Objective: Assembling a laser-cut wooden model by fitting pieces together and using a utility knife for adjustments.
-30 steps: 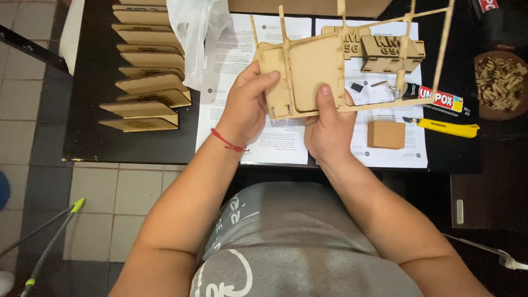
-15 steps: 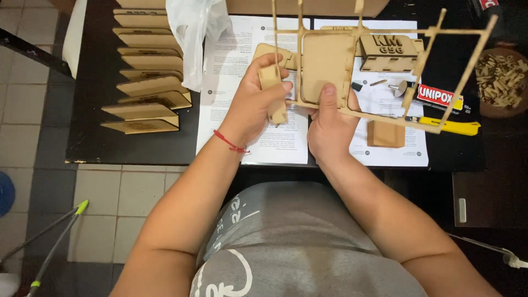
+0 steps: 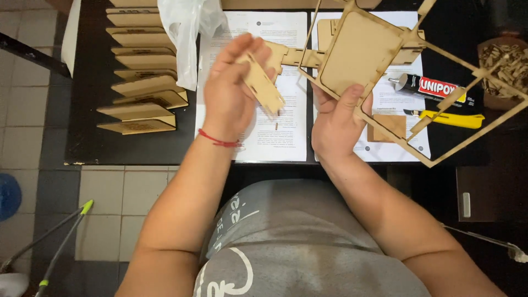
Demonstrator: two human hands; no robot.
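Both hands grip wood — left hand point(image 3: 234, 88) a small piece point(image 3: 263, 85), right hand point(image 3: 336, 124) the frame point(image 3: 360, 52); bowl point(image 3: 503, 69) holds pegs.

Both bare forearms are stretched forward from the body, elbows bent. The left hand point(image 3: 234, 88) is raised, back turned to the camera, fingers curled in a pinch, a red thread seen at the wrist. The right hand point(image 3: 335, 124) is clenched, thumb pressed upward.

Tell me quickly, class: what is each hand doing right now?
Left hand: closed on a small flat wooden piece, held above the paper sheets.
Right hand: gripping the wooden frame model, thumb on its panel.
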